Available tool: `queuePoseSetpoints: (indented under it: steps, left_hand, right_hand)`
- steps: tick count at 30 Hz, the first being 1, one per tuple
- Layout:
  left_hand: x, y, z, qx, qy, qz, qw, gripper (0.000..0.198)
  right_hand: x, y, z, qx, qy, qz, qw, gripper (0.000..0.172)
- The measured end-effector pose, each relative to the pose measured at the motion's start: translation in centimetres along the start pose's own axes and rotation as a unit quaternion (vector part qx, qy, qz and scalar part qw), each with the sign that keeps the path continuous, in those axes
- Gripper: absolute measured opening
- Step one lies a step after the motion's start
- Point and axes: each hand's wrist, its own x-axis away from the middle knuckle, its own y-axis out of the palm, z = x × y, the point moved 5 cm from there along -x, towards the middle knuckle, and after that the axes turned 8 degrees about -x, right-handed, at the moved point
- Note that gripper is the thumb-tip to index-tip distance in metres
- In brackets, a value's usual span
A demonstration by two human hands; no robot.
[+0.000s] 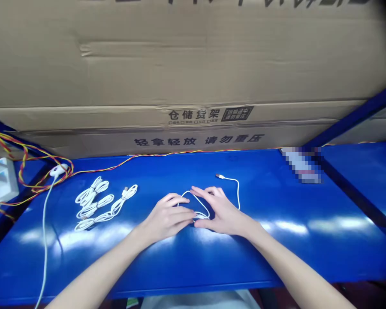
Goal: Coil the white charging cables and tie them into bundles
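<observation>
Between my hands a white USB cable [203, 206] lies in a loose loop low over the shelf. My left hand [169, 216] has its fingers bent at the left side of the loop, pinching the cable near the fingertips. On the other side, my right hand [221, 210] holds the loop, index finger at its top and thumb at its lower part. The cable's free end runs out past the right wrist to a USB plug [220, 176] lying on the blue surface. Part of the cable is hidden under the fingers.
Several coiled white cables [93, 208] lie at the left on the blue shelf [292, 257]. Twisted red-yellow wires [128, 159] run along the back. A white cord [45, 240] hangs over the front edge. A large cardboard box [193, 77] stands behind; a pixelated object [302, 165] lies back right.
</observation>
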Motion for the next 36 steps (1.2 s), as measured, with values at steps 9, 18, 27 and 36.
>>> queuePoseSetpoints:
  steps: [9,18,27,36]
  left_hand:
    - [0.6,0.0,-0.1,-0.076,-0.055,0.012,0.995,0.020]
    - [0.4,0.5,-0.6,-0.045,-0.109,-0.023,0.993,0.022]
    - [0.4,0.7,-1.2,0.026,-0.180,-0.067,0.981,0.016]
    - [0.2,0.4,-1.0,0.021,-0.191,-0.089,0.977,0.016]
  right_hand:
    - [0.4,-1.1,-0.6,-0.005,-0.021,0.005,1.000,0.078]
    - [0.9,-2.8,0.1,0.040,-0.043,0.059,0.997,0.042]
    - [0.3,-2.0,1.3,0.094,-0.029,0.116,0.988,0.026]
    - [0.6,-3.9,2.4,0.088,0.015,0.165,0.982,0.030]
